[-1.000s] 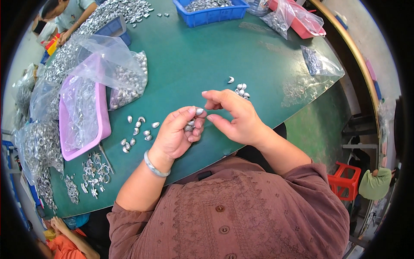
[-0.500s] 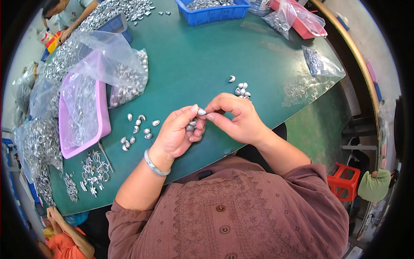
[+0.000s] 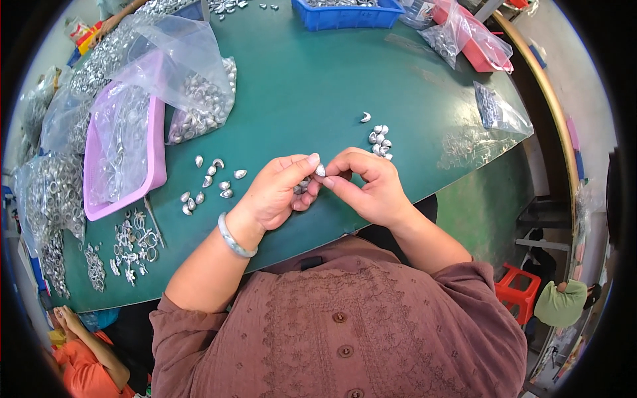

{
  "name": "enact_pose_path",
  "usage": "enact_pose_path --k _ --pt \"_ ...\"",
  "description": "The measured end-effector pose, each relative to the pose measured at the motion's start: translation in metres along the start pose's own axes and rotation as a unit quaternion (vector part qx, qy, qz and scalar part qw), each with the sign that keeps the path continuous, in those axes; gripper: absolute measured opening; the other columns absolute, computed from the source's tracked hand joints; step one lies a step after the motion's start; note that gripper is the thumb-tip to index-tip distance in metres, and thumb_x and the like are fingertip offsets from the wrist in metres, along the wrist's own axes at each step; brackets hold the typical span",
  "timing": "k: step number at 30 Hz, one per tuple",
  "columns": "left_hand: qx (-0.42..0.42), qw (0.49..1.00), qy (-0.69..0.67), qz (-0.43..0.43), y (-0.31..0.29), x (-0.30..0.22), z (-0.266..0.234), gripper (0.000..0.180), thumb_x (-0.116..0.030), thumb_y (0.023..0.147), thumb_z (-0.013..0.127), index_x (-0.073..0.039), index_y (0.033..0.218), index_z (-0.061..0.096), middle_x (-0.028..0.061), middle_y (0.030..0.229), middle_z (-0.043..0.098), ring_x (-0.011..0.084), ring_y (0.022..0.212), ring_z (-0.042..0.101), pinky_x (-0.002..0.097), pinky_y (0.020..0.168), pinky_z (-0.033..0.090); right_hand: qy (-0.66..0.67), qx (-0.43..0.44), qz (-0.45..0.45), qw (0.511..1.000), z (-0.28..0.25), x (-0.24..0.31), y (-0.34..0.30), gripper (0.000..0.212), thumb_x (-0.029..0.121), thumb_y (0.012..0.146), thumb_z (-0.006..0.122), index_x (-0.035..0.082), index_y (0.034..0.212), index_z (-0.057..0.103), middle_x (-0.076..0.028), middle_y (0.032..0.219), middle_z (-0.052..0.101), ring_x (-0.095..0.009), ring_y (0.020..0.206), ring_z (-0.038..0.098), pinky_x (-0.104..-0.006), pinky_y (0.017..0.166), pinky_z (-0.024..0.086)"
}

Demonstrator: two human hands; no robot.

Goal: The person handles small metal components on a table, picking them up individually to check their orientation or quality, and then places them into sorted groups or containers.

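Note:
My left hand [image 3: 277, 190], closed, grips a small silver teardrop-shaped metal piece [image 3: 320, 170] between thumb and fingers. Several more silvery pieces [image 3: 302, 186] are partly hidden in its curled fingers. From the other side, my right hand [image 3: 369, 184] pinches at the piece's edge with thumb and forefinger. Similar hollow teardrop pieces [image 3: 226, 194] lie loose on the green table [image 3: 292, 86] left of my hands. Another small cluster of them [image 3: 379, 139] lies just beyond my right hand, with one curved piece [image 3: 365, 117] apart from it.
At left stand a pink tray [image 3: 156, 159] lined with plastic and a clear bag of metal pieces [image 3: 202, 103]. Metal rings [image 3: 136, 242] lie near a thin tool [image 3: 153, 222]. A blue bin [image 3: 348, 18] and red tray [image 3: 484, 58] stand far off. A person in orange [image 3: 86, 361] sits lower left.
The teardrop piece has turned from lying sideways to a more upright tilt between my fingers. My view has shifted slightly, and the far-left person's head has left it.

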State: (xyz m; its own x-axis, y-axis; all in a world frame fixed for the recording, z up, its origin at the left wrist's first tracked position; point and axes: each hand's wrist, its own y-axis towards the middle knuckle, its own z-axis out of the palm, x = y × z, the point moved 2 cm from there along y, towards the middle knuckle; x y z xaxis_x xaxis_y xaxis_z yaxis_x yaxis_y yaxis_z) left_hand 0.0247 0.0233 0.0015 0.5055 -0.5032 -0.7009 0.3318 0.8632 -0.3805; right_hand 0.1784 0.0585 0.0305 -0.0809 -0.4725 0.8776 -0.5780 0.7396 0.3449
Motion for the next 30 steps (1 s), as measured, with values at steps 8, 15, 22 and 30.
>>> enact_pose_path --k 8,15,22,30 --pt "0.014 1.0 -0.001 0.01 0.0 0.0 0.001 0.024 -0.027 0.087 0.051 -0.006 0.076 0.056 -0.0004 0.062 0.049 0.0072 0.052 0.044 0.0173 0.045 0.034 0.116 0.002 0.094 0.989 0.003 -0.008 -0.006 0.006 0.002 0.077 0.06 -0.001 0.083 0.059 -0.004 0.076 0.06 -0.009 0.065 0.055 -0.0218 0.059 0.044" --pt "-0.009 0.999 -0.013 0.028 -0.002 -0.001 0.004 0.028 -0.03 0.088 0.049 -0.006 0.074 0.055 0.0002 0.064 0.051 0.0081 0.053 0.045 0.0169 0.044 0.034 0.39 0.0 0.25 0.887 0.002 -0.013 -0.007 0.009 0.006 0.079 0.061 -0.001 0.085 0.06 -0.004 0.078 0.06 -0.009 0.069 0.054 -0.0216 0.065 0.043" --pt "-0.015 0.999 0.013 0.042 -0.001 0.002 0.003 0.027 -0.029 0.088 0.051 -0.006 0.076 0.056 0.0002 0.064 0.051 0.0079 0.053 0.045 0.0168 0.044 0.034 0.402 -0.011 0.261 0.877 0.004 -0.014 -0.008 0.007 0.005 0.078 0.061 0.001 0.084 0.06 -0.003 0.075 0.059 -0.009 0.068 0.053 -0.0219 0.062 0.042" --pt "0.033 0.996 0.01 0.082 -0.001 0.001 0.003 0.016 -0.02 0.087 0.053 -0.005 0.089 0.055 0.0001 0.071 0.052 0.007 0.059 0.047 0.0181 0.05 0.038 -0.105 -0.063 -0.046 0.991 -0.026 0.003 0.012 0.009 -0.001 0.073 0.06 0.001 0.083 0.06 -0.008 0.074 0.058 -0.017 0.066 0.057 -0.027 0.058 0.045"
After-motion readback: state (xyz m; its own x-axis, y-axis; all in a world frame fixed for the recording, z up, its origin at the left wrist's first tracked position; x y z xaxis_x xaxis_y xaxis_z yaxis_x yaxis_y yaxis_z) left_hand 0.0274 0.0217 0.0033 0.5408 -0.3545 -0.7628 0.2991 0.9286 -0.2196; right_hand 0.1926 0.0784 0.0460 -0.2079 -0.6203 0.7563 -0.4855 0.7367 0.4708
